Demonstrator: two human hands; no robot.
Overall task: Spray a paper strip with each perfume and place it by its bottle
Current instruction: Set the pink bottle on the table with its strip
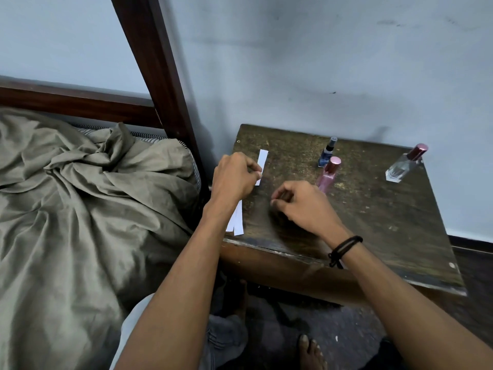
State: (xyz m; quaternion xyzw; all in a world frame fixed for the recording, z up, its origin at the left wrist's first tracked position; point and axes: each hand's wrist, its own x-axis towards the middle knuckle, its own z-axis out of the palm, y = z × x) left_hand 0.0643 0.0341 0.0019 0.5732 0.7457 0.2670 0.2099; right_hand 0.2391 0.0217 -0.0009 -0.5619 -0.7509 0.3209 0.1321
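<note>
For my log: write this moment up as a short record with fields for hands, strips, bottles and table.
left hand: pinches the lower end of a paper strip
right hand: fingers curled, nothing seen in it
spare strips: at the table's left edge, partly under the left forearm
bottles: blue bottle, pink bottle, clear bottle, all upright
strips beside bottles: none yet
table: worn wood, against the wall

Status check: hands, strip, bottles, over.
Left hand pinching paper strip. Right hand curled, empty, near pink bottle. Spare strips under left forearm; nothing blocking.
</note>
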